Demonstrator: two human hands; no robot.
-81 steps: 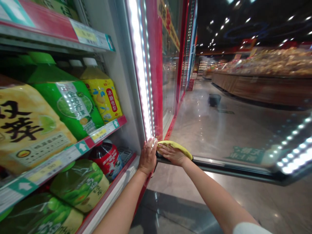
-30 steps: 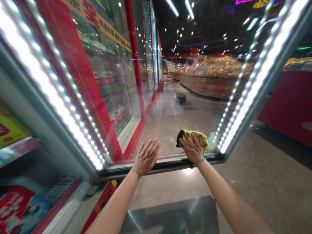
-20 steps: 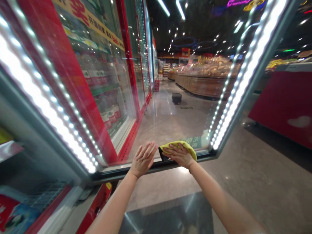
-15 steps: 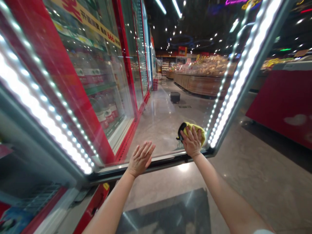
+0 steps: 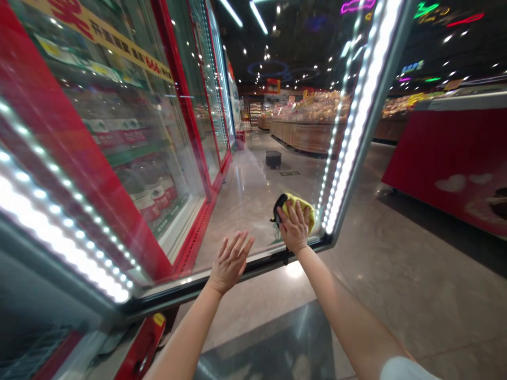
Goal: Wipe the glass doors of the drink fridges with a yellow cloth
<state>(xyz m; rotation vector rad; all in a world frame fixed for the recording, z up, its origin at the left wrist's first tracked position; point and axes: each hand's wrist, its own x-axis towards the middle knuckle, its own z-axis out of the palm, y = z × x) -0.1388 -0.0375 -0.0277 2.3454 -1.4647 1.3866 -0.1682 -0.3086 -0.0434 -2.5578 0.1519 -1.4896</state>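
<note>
My right hand (image 5: 294, 224) presses a yellow cleaning cloth (image 5: 308, 210) with a dark side against the glass door (image 5: 245, 211), close to its lower right corner. The fingers lie spread over the cloth and cover part of it. My left hand (image 5: 232, 262) is open, fingers stretched, at the glass just above the black bottom rail (image 5: 178, 295). Nothing shows in it; I cannot tell whether its palm touches the glass. The door stands swung out, with bright LED strips (image 5: 360, 100) down its sides.
Red-framed coolers (image 5: 184, 111) with bottles line the left. A red counter (image 5: 447, 158) stands right, and a wooden display stand (image 5: 301, 134) lies beyond the glass. A small black box (image 5: 273, 159) sits on the floor. Below the door's hinge side is a red panel (image 5: 142, 348).
The view has turned a little to the right, so the door and coolers appear further left. My right hand stays on the cloth near the corner; my left hand sits slightly further right along the door.
</note>
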